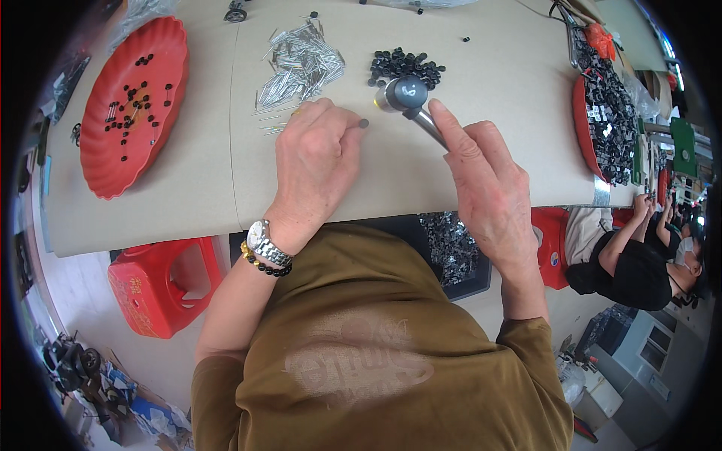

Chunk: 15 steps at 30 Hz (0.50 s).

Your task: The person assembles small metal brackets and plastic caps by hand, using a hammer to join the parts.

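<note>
My left hand (316, 161) rests on the beige table (195, 180), fingers curled, pinching a small black part (364, 122) at its fingertips; a thin metal pin seems to be held under the fingers. My right hand (485, 188) grips the metal handle of a small hammer (406, 94), whose round head hovers just right of the black part. A heap of thin metal pins (301, 64) lies beyond my left hand. A pile of small black parts (406, 66) sits just behind the hammer head.
A red scalloped tray (101, 161) with a few black parts stands at the left. Another red tray (583, 128) heaped with black parts is at the right edge. A red stool (162, 286) and a dark bin of parts (451, 252) sit below the table. Another person (639, 259) sits at the right.
</note>
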Each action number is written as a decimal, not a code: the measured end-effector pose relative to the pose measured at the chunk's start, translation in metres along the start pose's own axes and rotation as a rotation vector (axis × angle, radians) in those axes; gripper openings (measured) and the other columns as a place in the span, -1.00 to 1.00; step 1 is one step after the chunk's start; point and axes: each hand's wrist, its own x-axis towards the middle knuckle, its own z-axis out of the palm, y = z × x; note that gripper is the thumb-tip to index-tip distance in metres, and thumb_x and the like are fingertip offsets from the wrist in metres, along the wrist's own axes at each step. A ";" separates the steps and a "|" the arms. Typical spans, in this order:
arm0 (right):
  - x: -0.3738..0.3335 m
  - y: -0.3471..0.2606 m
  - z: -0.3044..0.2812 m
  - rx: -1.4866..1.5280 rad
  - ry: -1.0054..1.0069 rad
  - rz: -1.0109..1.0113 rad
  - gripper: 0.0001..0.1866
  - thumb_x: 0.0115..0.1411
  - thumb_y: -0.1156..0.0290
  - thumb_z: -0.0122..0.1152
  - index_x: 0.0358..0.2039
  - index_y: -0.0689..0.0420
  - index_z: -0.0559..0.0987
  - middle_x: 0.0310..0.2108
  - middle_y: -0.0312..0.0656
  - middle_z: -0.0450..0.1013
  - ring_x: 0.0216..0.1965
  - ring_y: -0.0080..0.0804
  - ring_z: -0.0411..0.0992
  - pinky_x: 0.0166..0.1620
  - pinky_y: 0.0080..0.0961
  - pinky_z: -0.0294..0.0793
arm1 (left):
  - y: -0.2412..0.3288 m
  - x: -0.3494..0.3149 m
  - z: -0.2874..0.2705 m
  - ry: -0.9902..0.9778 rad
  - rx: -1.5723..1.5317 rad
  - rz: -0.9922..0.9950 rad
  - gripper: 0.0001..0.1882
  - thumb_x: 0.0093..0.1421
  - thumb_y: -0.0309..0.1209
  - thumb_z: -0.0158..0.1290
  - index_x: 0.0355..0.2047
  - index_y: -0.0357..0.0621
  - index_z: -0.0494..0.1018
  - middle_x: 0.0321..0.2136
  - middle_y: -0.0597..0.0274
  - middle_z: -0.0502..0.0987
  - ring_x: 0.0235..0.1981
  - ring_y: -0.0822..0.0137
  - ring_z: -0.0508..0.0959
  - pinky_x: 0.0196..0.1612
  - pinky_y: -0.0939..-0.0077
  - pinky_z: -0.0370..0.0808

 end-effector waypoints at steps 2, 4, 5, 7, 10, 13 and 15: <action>-0.001 -0.001 0.000 0.020 0.015 0.002 -0.28 0.11 0.64 0.12 0.35 0.10 0.41 -0.31 -0.15 0.28 -0.42 -0.18 0.48 -0.41 -0.25 0.56 | 0.001 0.001 0.000 0.001 0.003 0.024 -0.89 0.06 -0.64 0.24 -0.46 -0.28 0.51 -0.58 0.14 0.41 -0.57 0.21 0.43 -0.49 0.31 0.34; -0.002 -0.004 0.004 -0.039 -0.099 -0.037 -0.27 0.10 0.64 0.13 0.35 0.09 0.42 -0.31 -0.16 0.29 -0.44 -0.19 0.48 -0.41 -0.26 0.57 | 0.004 0.002 -0.003 -0.068 0.032 -0.038 -0.94 0.04 -0.65 0.21 -0.45 -0.29 0.57 -0.54 0.06 0.45 -0.44 0.03 0.49 -0.34 0.17 0.44; -0.001 -0.006 0.004 -0.039 -0.097 -0.036 -0.27 0.10 0.64 0.13 0.35 0.09 0.42 -0.31 -0.16 0.29 -0.44 -0.19 0.48 -0.41 -0.26 0.57 | 0.004 0.002 -0.003 -0.068 0.032 -0.036 -0.94 0.04 -0.65 0.21 -0.45 -0.29 0.57 -0.54 0.06 0.45 -0.44 0.03 0.49 -0.34 0.17 0.44; 0.000 -0.008 0.003 -0.090 -0.092 -0.033 -0.26 0.09 0.64 0.14 0.36 0.09 0.42 -0.29 -0.16 0.31 -0.47 -0.19 0.48 -0.41 -0.26 0.58 | 0.004 0.002 -0.002 -0.065 0.021 -0.053 -0.94 0.04 -0.65 0.21 -0.45 -0.29 0.56 -0.54 0.06 0.45 -0.44 0.03 0.50 -0.34 0.17 0.44; -0.005 -0.001 0.001 -0.022 0.014 -0.023 -0.28 0.13 0.66 0.14 0.35 0.06 0.42 -0.28 -0.15 0.34 -0.46 -0.17 0.49 -0.40 -0.24 0.58 | 0.001 0.000 0.001 -0.002 0.005 0.013 -0.90 0.06 -0.64 0.25 -0.46 -0.27 0.52 -0.57 0.16 0.44 -0.56 0.23 0.44 -0.48 0.33 0.35; -0.006 0.009 -0.006 -0.087 0.129 0.074 -0.35 0.21 0.67 0.13 0.34 0.04 0.44 -0.27 -0.12 0.37 -0.44 -0.12 0.51 -0.41 -0.19 0.56 | 0.001 -0.003 0.001 -0.004 -0.017 -0.002 -0.90 0.07 -0.64 0.26 -0.47 -0.27 0.53 -0.57 0.17 0.45 -0.56 0.25 0.44 -0.47 0.34 0.37; -0.012 0.028 -0.009 -0.132 0.157 0.130 -0.41 0.29 0.65 0.13 0.33 0.03 0.45 -0.25 -0.10 0.40 -0.41 -0.07 0.52 -0.36 -0.15 0.55 | 0.001 -0.003 -0.001 -0.025 -0.038 -0.027 -0.91 0.07 -0.64 0.23 -0.43 -0.28 0.53 -0.54 0.12 0.45 -0.49 0.14 0.48 -0.41 0.26 0.41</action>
